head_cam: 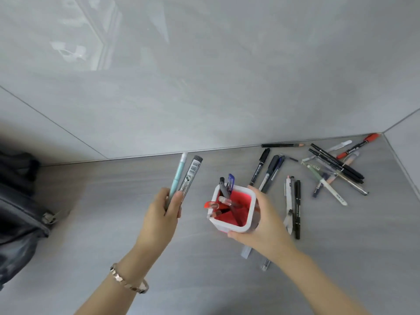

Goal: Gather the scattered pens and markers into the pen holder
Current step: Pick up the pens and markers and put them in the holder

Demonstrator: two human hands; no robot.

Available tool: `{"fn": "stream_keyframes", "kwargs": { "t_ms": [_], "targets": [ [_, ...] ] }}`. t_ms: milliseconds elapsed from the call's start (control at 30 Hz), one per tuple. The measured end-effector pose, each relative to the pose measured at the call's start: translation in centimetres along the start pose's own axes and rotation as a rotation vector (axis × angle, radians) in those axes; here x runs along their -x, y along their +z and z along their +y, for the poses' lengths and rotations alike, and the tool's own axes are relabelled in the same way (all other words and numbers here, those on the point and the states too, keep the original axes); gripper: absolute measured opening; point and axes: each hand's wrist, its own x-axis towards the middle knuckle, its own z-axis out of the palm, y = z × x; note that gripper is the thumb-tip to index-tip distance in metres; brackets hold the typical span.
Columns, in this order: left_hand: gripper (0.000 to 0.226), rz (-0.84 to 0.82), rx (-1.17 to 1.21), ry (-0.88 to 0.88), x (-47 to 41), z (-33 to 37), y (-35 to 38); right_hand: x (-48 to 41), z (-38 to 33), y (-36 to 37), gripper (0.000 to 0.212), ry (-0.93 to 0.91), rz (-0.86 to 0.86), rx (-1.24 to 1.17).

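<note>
The left hand has its fingers clenched around a teal pen and a grey marker, tips raised toward 12 o'clock, probably bundled so both drop in together. The right hand grasps the holder from its 3 o'clock side, likely to steady it. The holder, already carrying several pens, stands on the floor; loose pens remain scattered at its 2 o'clock.
</note>
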Motion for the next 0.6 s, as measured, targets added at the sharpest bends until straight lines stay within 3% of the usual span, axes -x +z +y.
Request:
{"fn": "stream_keyframes", "kwargs": {
  "t_ms": [100,167,267,300,400,467,600],
  "targets": [
    [0.026,0.05,0.208,-0.079,2.7,0.9,-0.9,-0.5,0.7,2.0,0.092,0.014,-0.043,0.074],
    [0.027,0.043,0.322,-0.136,4.0,1.5,-1.2,-0.4,0.9,2.3,0.11,0.036,-0.08,0.072],
    [0.026,-0.051,0.388,-0.156,5.3,2.3,-1.3,0.7,-0.3,1.4,0.134,0.04,-0.074,0.282],
    [0.026,-0.081,0.393,-0.155,5.6,2.5,-1.2,1.3,-1.1,0.8,0.127,-0.044,-0.02,0.338],
    [0.026,-0.17,0.401,-0.145,6.5,3.7,-0.5,2.2,-3.9,-0.2,0.066,-0.557,0.119,0.527],
    [0.024,-0.244,0.419,-0.145,7.1,4.5,0.3,2.2,-4.4,0.1,0.038,-0.786,0.139,0.687],
    [0.024,-0.288,0.405,-0.065,7.5,4.9,1.2,1.6,-3.8,0.2,0.015,-0.815,0.178,0.684]
  ]
}}
